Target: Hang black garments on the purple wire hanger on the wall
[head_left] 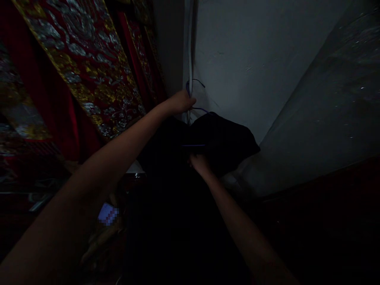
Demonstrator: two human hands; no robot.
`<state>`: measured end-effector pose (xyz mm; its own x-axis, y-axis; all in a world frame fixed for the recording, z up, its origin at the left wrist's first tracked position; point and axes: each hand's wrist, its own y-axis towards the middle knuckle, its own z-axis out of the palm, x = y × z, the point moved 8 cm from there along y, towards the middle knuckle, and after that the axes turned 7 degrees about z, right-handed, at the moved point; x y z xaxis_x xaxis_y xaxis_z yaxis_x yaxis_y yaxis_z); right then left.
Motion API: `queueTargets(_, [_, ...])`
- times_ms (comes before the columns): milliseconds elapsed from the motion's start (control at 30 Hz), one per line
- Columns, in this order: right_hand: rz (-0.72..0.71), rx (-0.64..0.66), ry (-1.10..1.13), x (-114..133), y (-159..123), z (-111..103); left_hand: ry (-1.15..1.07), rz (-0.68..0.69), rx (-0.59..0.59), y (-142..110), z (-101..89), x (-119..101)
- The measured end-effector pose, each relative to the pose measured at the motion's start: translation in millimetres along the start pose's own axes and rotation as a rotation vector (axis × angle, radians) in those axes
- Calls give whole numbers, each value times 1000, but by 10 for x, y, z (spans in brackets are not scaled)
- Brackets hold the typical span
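Holding up a thin purple hanger (202,109) in pretty gloomy light here, folks. The left hand (184,102) is closing around it near the top, fingers pressed together on the wire, right beside a pale upright strip (190,47) by the wall (243,59). The black garment (228,136) is hanging just below that grip, one shoulder spreading out toward the right side of the view, and the hanger's lower bar is showing across the dark cloth. The right hand (199,163) is reaching in just under that bar, fingers curling at the garment; whether they're actually pinching the fabric, I can't tell, it's too dark. Over on the left, red panels (86,67) with gold and silver embroidery are hanging down, clear sheeting (341,95) is catching a few glints on the right, and a small bright patch (107,213) is glowing lower left, partly pixelated.
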<state>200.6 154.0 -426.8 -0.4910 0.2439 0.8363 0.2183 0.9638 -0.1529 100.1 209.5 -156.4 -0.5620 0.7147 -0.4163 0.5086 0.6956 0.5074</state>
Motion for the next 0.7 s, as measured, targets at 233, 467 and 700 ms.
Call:
queueTargets(233, [36,194,111,-497,-199,400,215,46,-28,-287,182,60])
queueTargets(467, [94,168,334,-840,-748,653,342,273,-429,-1215,377,-32])
queueTargets(700, [105,108,518,-921,-1113,759,-277,-144,-752,-2969,1471,313])
